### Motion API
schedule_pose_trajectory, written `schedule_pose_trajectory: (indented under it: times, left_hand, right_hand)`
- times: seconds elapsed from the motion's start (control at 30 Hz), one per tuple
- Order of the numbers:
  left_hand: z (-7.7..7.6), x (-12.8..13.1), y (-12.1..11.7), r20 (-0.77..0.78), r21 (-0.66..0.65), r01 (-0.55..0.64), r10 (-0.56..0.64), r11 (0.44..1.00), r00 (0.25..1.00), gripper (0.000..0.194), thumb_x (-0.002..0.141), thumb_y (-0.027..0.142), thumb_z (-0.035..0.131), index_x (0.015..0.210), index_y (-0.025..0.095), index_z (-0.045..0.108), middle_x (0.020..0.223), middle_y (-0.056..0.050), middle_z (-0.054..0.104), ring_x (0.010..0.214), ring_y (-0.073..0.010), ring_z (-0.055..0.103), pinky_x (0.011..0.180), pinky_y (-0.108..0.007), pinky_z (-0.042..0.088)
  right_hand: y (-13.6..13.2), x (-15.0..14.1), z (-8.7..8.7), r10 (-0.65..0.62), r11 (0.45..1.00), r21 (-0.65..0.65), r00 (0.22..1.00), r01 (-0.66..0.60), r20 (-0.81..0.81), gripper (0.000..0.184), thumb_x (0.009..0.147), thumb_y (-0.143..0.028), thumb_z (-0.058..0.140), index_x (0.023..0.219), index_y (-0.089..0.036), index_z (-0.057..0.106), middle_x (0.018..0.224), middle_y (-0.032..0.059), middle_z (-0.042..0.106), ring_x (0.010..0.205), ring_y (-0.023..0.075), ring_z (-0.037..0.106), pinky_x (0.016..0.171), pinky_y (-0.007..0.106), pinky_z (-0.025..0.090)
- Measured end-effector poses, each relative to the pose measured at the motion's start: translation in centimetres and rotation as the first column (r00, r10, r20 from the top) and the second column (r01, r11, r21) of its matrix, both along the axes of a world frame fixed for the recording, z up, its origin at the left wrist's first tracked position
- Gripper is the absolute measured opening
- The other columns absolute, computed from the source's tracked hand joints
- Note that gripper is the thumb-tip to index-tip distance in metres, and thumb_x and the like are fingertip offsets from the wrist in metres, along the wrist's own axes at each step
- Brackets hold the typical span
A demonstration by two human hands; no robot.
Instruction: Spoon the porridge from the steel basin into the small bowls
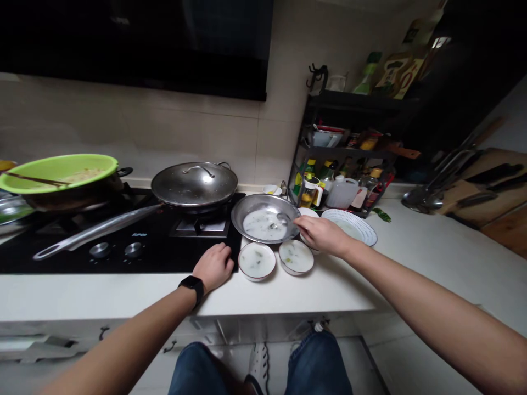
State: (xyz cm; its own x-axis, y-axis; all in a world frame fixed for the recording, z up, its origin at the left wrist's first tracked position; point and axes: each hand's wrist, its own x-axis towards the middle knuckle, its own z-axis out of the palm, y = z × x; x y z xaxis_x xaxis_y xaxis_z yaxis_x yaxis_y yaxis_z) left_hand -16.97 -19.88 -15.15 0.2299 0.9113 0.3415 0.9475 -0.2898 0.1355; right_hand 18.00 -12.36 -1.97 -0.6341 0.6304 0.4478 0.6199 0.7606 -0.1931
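My right hand [323, 235] reaches over the right rim of a steel basin [247, 211] of white porridge, fingers pinched on a spoon [284, 218] whose bowl lies in the porridge. In front of the basin stand two small bowls of porridge, one on the left [257, 261] and one on the right [296, 257]. My left hand [214, 267], with a black watch on its wrist, rests curled on the white counter at the corner of the black hob [123, 247], holding nothing.
A lidded wok [194, 184] with a long steel handle sits on the hob. A green basin [57, 171] with chopsticks stands at far left. A blue-rimmed plate [349, 225], a condiment rack [341, 164] and knives on boards [486, 186] lie to the right.
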Motion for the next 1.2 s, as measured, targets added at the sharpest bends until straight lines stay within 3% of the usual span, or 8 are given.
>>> schedule_pose_trajectory:
  times: [0.07,0.23,0.4,0.57,0.63,0.8,1.03,1.2]
  left_hand:
    - [0.0,0.0,0.0,0.001,0.0,0.001,-0.001,1.0,1.0,0.014,0.092,0.022,0.049,0.086,0.021,0.062,0.094,-0.011,0.065,0.093,-0.0272,0.063,0.089,-0.041,0.051]
    - [-0.2,-0.1,0.1,-0.008,0.004,0.003,-0.003,1.0,1.0,0.015,0.092,0.022,0.049,0.086,0.021,0.062,0.093,-0.01,0.064,0.091,-0.0268,0.062,0.088,-0.041,0.05]
    - [-0.4,-0.2,0.1,-0.022,0.017,-0.004,0.004,1.0,1.0,0.014,0.093,0.022,0.049,0.086,0.021,0.062,0.093,-0.009,0.064,0.091,-0.0258,0.062,0.088,-0.04,0.05]
    - [-0.3,-0.2,0.1,-0.024,0.017,0.004,-0.003,1.0,1.0,0.014,0.092,0.022,0.049,0.085,0.021,0.061,0.092,-0.009,0.064,0.092,-0.0257,0.063,0.088,-0.039,0.05]
    - [-0.3,-0.1,0.1,-0.034,0.014,0.002,-0.002,1.0,0.999,0.014,0.093,0.022,0.049,0.085,0.021,0.061,0.093,-0.01,0.065,0.092,-0.026,0.063,0.088,-0.039,0.05]
    - [-0.2,-0.1,0.1,-0.034,0.018,-0.005,0.006,1.0,0.999,0.015,0.093,0.021,0.048,0.085,0.021,0.061,0.093,-0.01,0.065,0.091,-0.0264,0.063,0.087,-0.04,0.05]
    - [-0.4,-0.2,0.1,-0.04,0.027,-0.001,0.002,1.0,0.999,0.015,0.093,0.022,0.049,0.084,0.021,0.061,0.092,-0.01,0.064,0.091,-0.0257,0.062,0.087,-0.039,0.05]
    - [-0.3,-0.2,0.1,-0.018,0.019,-0.001,0.001,1.0,1.0,0.014,0.092,0.023,0.049,0.085,0.021,0.062,0.094,-0.01,0.065,0.092,-0.0261,0.063,0.088,-0.039,0.051]
  right_hand:
    - [-0.6,1.2,1.2,-0.008,0.996,0.094,1.0,0.006,0.025,0.028,0.099,-0.029,0.052,0.115,-0.022,0.073,0.116,0.0119,0.078,0.103,0.0242,0.075,0.092,0.036,0.06]
    - [1.0,5.5,3.3,-0.302,0.905,0.233,0.923,0.356,-0.239,0.033,0.102,-0.034,0.046,0.117,-0.018,0.071,0.093,0.0113,0.079,0.103,0.0283,0.074,0.094,0.04,0.057]
    - [3.8,7.7,1.1,-0.464,0.856,0.117,0.848,0.504,-0.256,0.032,0.099,-0.031,0.042,0.099,-0.018,0.071,0.087,0.0129,0.078,0.096,0.0295,0.074,0.092,0.04,0.055]
    - [4.3,7.5,-1.7,-0.547,0.828,-0.079,0.772,0.554,-0.324,0.028,0.097,-0.028,0.046,0.099,-0.017,0.071,0.076,0.0112,0.077,0.092,0.0287,0.075,0.091,0.038,0.055]
    - [4.4,7.3,-2.2,-0.604,0.794,-0.227,0.696,0.563,-0.388,0.026,0.098,-0.027,0.047,0.104,-0.016,0.07,0.072,0.01,0.077,0.083,0.0275,0.076,0.086,0.037,0.057]
    - [5.1,7.3,-2.5,-0.735,0.678,-0.61,0.37,0.411,-0.569,0.015,0.097,-0.022,0.055,0.103,-0.014,0.066,0.062,0.0081,0.073,0.06,0.0246,0.074,0.06,0.032,0.06]
    - [5.9,8.0,-2.2,-0.753,0.654,-0.683,0.191,0.326,-0.63,0.009,0.099,-0.018,0.053,0.097,-0.014,0.061,0.056,0.004,0.068,0.052,0.0203,0.073,0.055,0.029,0.064]
    - [5.3,8.4,-0.6,-0.735,0.669,-0.681,0.131,0.298,-0.665,0.009,0.098,-0.012,0.052,0.094,-0.015,0.059,0.053,0.002,0.065,0.052,0.0189,0.074,0.057,0.028,0.066]
